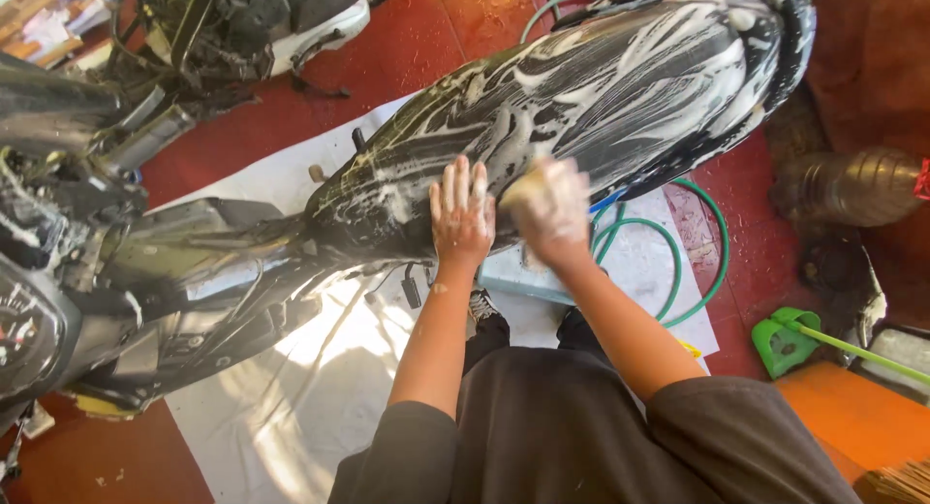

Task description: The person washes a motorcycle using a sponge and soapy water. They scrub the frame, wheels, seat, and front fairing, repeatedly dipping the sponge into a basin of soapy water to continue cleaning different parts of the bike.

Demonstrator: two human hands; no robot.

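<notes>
My right hand (550,211) grips a soapy sponge (528,189), mid-scrub on the lathered scooter seat (620,78); left hand (462,213) flat, open; unscrubbed front at nine o'clock probably next.

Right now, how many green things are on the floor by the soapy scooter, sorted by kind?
Coiled green rubber hose: 1
Green plastic broom head with green handle: 1
Total: 2

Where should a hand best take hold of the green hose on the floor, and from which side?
Probably the outer arc of the hose, right of the soapy seat. There the loop lies bare on the red floor, so fingers could close across it from above. Its inner coils run under the seat and behind the right hand.
</notes>
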